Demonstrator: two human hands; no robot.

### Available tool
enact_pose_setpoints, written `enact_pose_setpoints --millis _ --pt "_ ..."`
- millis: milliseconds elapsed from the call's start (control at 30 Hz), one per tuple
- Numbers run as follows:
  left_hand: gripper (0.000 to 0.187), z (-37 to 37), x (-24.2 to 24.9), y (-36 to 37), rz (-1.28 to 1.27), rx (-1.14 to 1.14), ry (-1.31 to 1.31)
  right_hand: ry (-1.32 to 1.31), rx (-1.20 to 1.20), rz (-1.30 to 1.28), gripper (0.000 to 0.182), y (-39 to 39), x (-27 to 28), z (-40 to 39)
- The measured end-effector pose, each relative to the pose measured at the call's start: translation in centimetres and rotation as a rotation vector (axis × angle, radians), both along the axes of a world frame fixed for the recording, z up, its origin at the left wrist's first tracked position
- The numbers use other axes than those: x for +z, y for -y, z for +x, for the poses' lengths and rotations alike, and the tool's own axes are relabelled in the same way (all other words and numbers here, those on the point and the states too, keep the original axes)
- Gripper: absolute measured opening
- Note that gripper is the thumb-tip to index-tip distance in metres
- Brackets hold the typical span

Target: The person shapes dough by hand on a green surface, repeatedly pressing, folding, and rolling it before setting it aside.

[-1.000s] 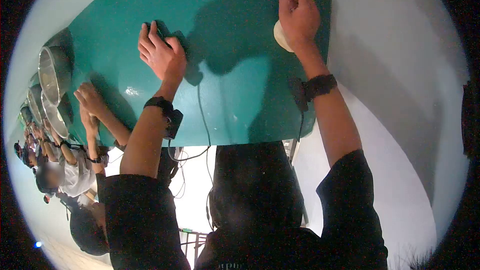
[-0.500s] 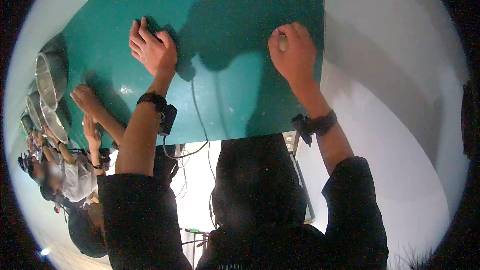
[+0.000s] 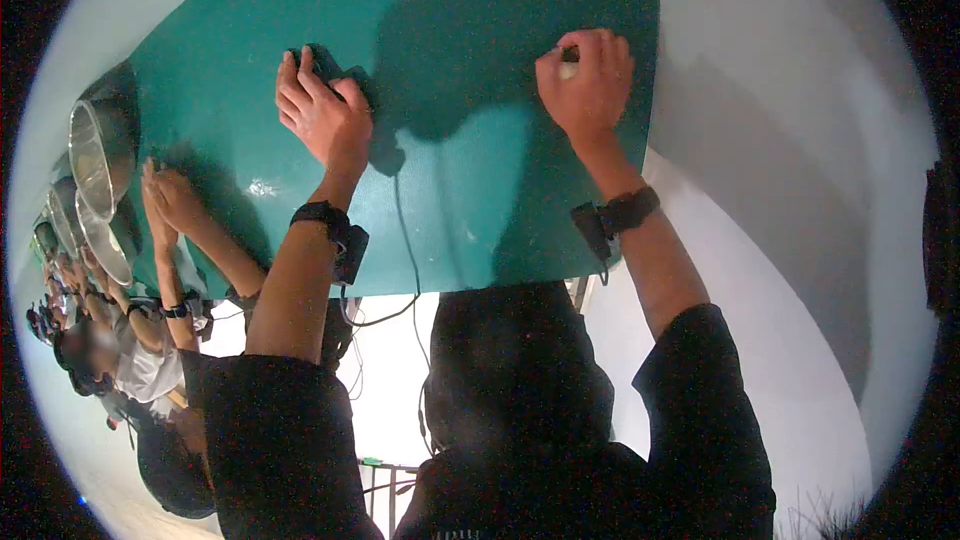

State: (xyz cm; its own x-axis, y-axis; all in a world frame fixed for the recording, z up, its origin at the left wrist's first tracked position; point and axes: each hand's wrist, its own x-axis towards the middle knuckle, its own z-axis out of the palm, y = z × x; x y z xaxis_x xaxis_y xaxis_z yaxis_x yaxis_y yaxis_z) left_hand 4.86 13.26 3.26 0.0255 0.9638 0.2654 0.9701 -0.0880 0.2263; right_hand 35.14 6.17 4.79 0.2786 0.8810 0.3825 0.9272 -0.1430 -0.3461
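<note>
My left hand (image 3: 325, 115) is over the green table (image 3: 450, 210), with its fingers loosely bent and somewhat apart and no object visible in it. A dark band with a small box is strapped to that wrist. Near the table's right edge, my right hand (image 3: 590, 80) curls round a small pale round object (image 3: 568, 70), which shows between thumb and fingers. The rest of this object is hidden by the hand. The right wrist wears a dark band with a box too.
Metal bowls (image 3: 92, 160) stand at the table's far left. Beside them are a co-worker's hands (image 3: 170, 202), with other people further back. A thin cable (image 3: 408, 230) runs from my left wrist box. A pale wall (image 3: 770, 140) lies right of the table.
My left hand has shifted slightly right. My right hand has moved a little up, still round the pale object. The co-worker's two hands have come together near the bowls.
</note>
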Motion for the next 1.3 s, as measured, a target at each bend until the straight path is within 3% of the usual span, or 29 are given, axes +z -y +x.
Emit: enact_pose_setpoints --millis 333,533,767,1000,1167,1300 --pt "0.057 -0.3 0.3 -0.1 -0.014 -0.002 0.007 -0.028 0.048 0.047 0.013 -5.3 -0.2 2.9" --pt "0.058 -0.4 0.3 0.0 -0.029 -0.014 0.009 -0.085 -0.086 -0.047 0.017 -8.4 -1.7 4.7" --pt "0.055 0.1 0.5 0.4 -0.025 -0.002 0.017 -0.083 -0.119 0.02 0.017 -9.0 -2.5 5.5" --pt "0.054 0.9 1.2 0.2 0.021 -0.017 -0.008 -0.273 -0.154 -0.047 0.02 -5.1 0.5 4.3" --pt "0.054 0.9 0.8 0.2 0.02 -0.016 -0.018 -0.323 -0.088 -0.167 0.021 2.1 3.3 1.1" --pt "0.055 0.9 0.8 0.2 -0.004 0.016 0.011 -0.311 0.005 -0.23 0.037 7.0 3.8 -0.9"
